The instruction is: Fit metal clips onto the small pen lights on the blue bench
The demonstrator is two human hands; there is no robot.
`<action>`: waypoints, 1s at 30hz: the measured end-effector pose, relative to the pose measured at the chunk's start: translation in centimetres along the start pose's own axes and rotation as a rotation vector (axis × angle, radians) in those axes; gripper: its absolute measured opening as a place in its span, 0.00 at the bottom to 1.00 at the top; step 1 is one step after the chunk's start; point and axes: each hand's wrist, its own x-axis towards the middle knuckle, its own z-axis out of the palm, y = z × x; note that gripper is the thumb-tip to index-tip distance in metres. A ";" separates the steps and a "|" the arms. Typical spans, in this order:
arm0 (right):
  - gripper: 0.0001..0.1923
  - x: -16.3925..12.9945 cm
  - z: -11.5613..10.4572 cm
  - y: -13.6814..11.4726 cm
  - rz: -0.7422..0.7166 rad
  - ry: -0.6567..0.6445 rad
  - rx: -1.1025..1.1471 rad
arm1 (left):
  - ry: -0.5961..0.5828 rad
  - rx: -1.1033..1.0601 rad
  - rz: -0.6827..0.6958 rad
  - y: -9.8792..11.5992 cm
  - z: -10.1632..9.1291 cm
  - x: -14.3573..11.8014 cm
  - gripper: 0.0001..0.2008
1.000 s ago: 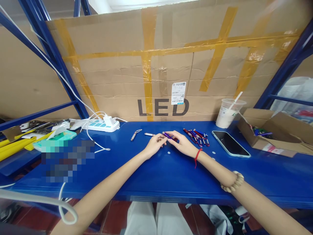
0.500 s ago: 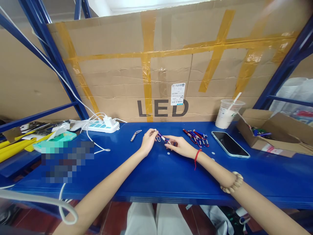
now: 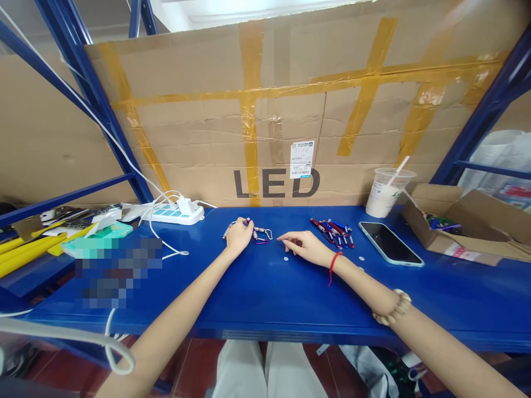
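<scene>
My left hand (image 3: 239, 236) rests on the blue shelf (image 3: 265, 298) with its fingers closed around a small purple keychain flashlight (image 3: 249, 223). The light's purple carabiner (image 3: 260, 241) and a silver carabiner (image 3: 265, 232) lie just right of the fingers. A silver keychain light (image 3: 226, 230) is partly hidden behind this hand. Apart to the right, my right hand (image 3: 305, 247) lies on the shelf with loose fingers and nothing in it. A small round disc (image 3: 286, 258) sits just in front of its fingertips. Several red, blue and purple keychain lights (image 3: 333, 230) are piled right of that hand.
A phone (image 3: 390, 243) lies face up at the right, with a plastic cup and straw (image 3: 385, 193) behind it and an open cardboard box (image 3: 456, 226) further right. A white power strip (image 3: 176, 213) with cables and yellow items (image 3: 29, 246) sit at the left. A taped cardboard sheet (image 3: 290, 110) closes the back.
My left hand has carried the purple keychain light away from my right hand and down to the left, beside the silver lights. My right hand let go and stays put.
</scene>
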 end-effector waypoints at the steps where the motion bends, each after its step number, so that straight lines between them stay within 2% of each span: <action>1: 0.17 0.0 0.0 0.0 -0.001 0.002 -0.005 | -0.023 -0.049 -0.014 -0.1 0.1 0.0 0.11; 4: 0.17 -0.1 -0.2 -0.2 -0.004 0.002 -0.024 | -0.075 -0.243 -0.061 -0.4 0.5 0.1 0.10; 6: 0.16 -0.1 -0.3 -0.3 -0.006 -0.001 -0.038 | -0.080 -0.293 -0.068 -0.5 0.6 0.0 0.11; 8: 0.16 -0.2 -0.3 -0.5 -0.010 -0.002 -0.051 | -0.062 -0.200 -0.021 -0.5 0.5 -0.1 0.10; 11: 0.15 -0.2 -0.4 -0.5 -0.013 -0.002 -0.059 | 0.030 0.103 0.136 -0.3 0.1 -0.5 0.09; 14: 0.15 -0.2 -0.4 -0.5 -0.010 -0.001 -0.068 | 0.082 0.271 0.303 -0.1 -0.3 -0.8 0.14; 16: 0.15 -0.2 -0.4 -0.5 -0.017 0.000 -0.075 | 0.023 0.278 0.434 0.0 -0.5 -0.8 0.19; 19: 0.15 -0.2 -0.3 -0.4 -0.029 -0.005 -0.076 | -0.125 0.291 0.605 -0.3 -0.4 -0.5 0.26; 23: 0.16 -0.2 -0.3 -0.3 -0.042 -0.007 -0.084 | -0.306 0.310 0.667 -0.9 -0.3 -0.1 0.27; 27: 0.14 -0.2 -0.4 -0.3 -0.034 0.015 -0.164 | -0.288 0.364 0.689 -0.6 -0.7 -0.2 0.24; 30: 0.13 -0.2 -0.5 -0.4 0.003 0.092 -0.286 | -0.259 0.423 0.699 -0.2 -1.1 -0.4 0.22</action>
